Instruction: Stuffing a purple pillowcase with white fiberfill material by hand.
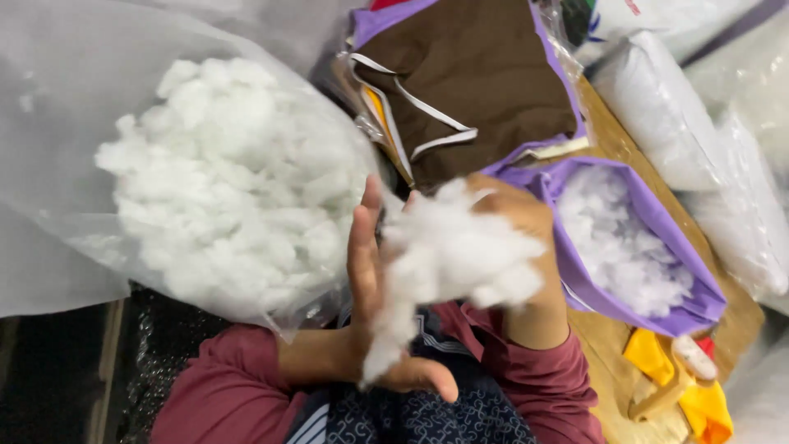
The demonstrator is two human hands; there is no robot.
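Right hand [514,215] grips a white stuffing clump [448,259] from above; left hand [374,308], fingers spread, cups it below.

a brown cardboard-like surface [612,362] runs down the right side, lit softly and evenly. along its far right edge lie clear plastic sacks [707,140] of white filling. at the lower left, a dark floor [49,378] sits in shadow, crossed by a pale wooden strip [105,370]. a yellow cloth [699,403] lies crumpled at the surface's near corner. walls and windows are out of view.
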